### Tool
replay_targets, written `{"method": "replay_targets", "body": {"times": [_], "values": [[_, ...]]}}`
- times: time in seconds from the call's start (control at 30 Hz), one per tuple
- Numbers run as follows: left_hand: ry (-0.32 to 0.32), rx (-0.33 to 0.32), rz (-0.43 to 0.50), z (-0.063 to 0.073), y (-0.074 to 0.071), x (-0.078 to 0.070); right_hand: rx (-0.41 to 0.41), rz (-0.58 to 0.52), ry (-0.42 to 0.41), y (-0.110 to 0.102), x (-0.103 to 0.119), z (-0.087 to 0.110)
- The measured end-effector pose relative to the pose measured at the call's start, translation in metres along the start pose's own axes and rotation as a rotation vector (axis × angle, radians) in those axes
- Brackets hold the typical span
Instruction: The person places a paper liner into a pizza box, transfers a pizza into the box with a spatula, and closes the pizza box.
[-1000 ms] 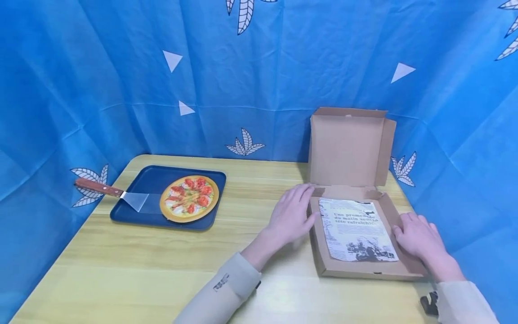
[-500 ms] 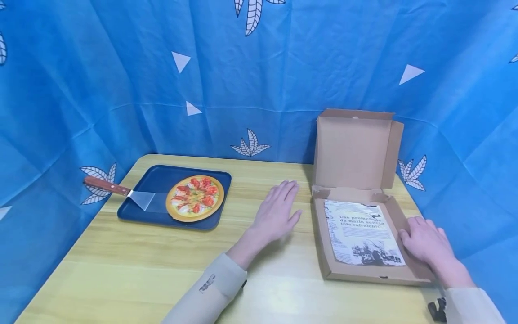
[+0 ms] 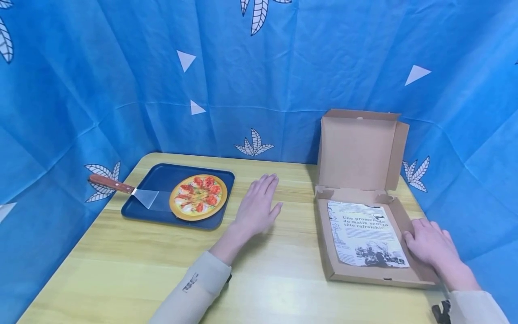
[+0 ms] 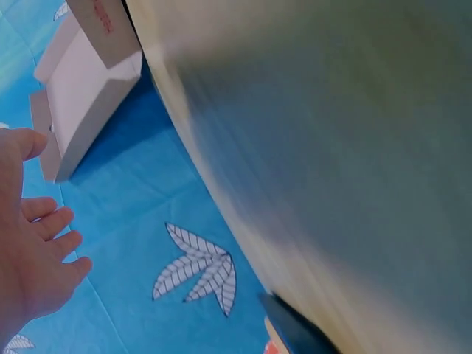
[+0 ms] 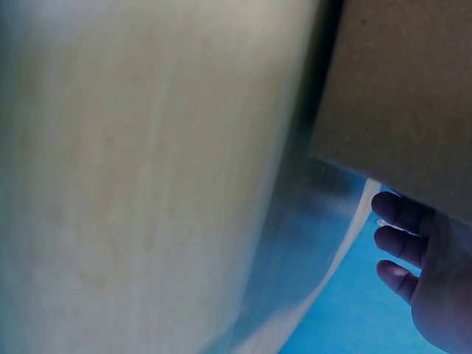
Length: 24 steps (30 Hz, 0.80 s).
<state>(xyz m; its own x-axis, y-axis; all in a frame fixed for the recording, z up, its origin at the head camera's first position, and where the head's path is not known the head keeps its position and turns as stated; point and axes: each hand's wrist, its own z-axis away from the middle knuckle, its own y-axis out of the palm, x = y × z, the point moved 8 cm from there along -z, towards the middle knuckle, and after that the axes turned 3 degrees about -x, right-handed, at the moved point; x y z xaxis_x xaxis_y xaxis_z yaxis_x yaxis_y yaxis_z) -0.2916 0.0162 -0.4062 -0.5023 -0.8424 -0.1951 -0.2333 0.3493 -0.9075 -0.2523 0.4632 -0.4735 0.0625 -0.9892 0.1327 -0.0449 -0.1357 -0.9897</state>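
My left hand (image 3: 256,209) is over the table with its fingers straight, between the tray and the pizza box; it holds nothing. In the left wrist view the fingers of this hand (image 4: 37,236) are spread apart. My right hand (image 3: 433,243) grips the right wall of an open cardboard pizza box (image 3: 422,269), thumb on the inner side. Several of its fingers (image 5: 402,243) show outside the wall in the right wrist view. A printed paper sheet (image 3: 366,234) lies in the box. The box's lid (image 3: 358,153) stands upright at the back.
On the left of the wooden table (image 3: 133,270) lies a dark blue tray (image 3: 162,175). A round toy pizza (image 3: 198,198) rests on it, beside a spatula (image 3: 111,182) whose wooden handle juts past the tray's left edge. A blue curtain (image 3: 251,81) hangs around the table.
My left hand has let go of the box's left side and moved left, towards the tray. The right hand stays at the box's right wall. The head view has shifted slightly left.
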Motion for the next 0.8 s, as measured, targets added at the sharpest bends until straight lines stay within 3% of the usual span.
{"method": "replay_targets", "body": {"times": [0.8], "values": [[-0.158, -0.061, 0.009, 0.016, -0.037, 0.075, 0.0, 0.014, -0.007, -0.002, 0.0, -0.002]]}}
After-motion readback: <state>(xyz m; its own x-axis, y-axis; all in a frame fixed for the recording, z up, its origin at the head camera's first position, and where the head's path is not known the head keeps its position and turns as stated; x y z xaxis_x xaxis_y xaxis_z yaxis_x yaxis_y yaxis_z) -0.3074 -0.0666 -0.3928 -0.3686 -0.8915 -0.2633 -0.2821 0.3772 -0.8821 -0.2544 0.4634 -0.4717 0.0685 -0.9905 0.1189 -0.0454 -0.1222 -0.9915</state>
